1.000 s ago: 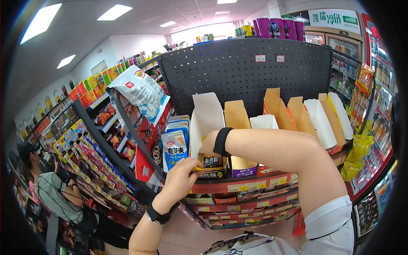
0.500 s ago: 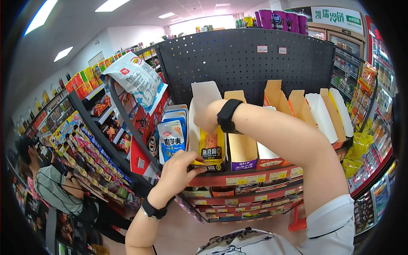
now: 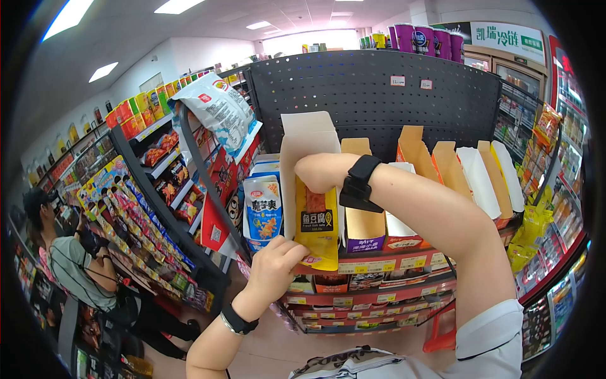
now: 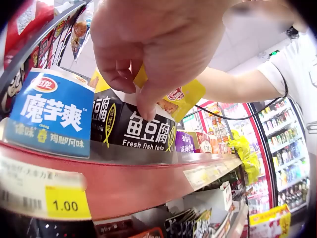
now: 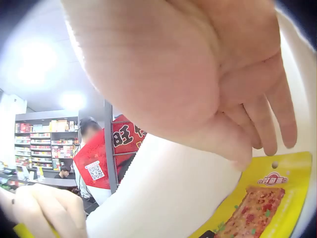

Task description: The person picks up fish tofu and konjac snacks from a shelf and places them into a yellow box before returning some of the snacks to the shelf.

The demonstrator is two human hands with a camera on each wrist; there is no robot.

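Observation:
A yellow packet (image 3: 319,221) with a black label leans in a tall white-lined box (image 3: 309,142), its lower end over the box's front edge. My left hand (image 3: 271,273) pinches that lower end between thumb and fingers, at the black box front (image 4: 146,131) in the left wrist view. Inside the box, at the packet's top, is my right hand (image 3: 323,172). Its fingers (image 5: 267,119) extend down beside the packet's top in the right wrist view and grip nothing visible. In the head view its fingertips are hidden.
Blue-and-white packets (image 3: 262,211) stand left of the box. Several open cardboard boxes (image 3: 413,155) line the shelf to the right, before a perforated black panel (image 3: 366,88). A silver bag (image 3: 218,117) hangs at left. A person (image 3: 76,271) stands at far left.
My right hand rose from low in the box, then stayed near its upper part. The packet's lower end now comes forward over the front edge, with my left hand still on it.

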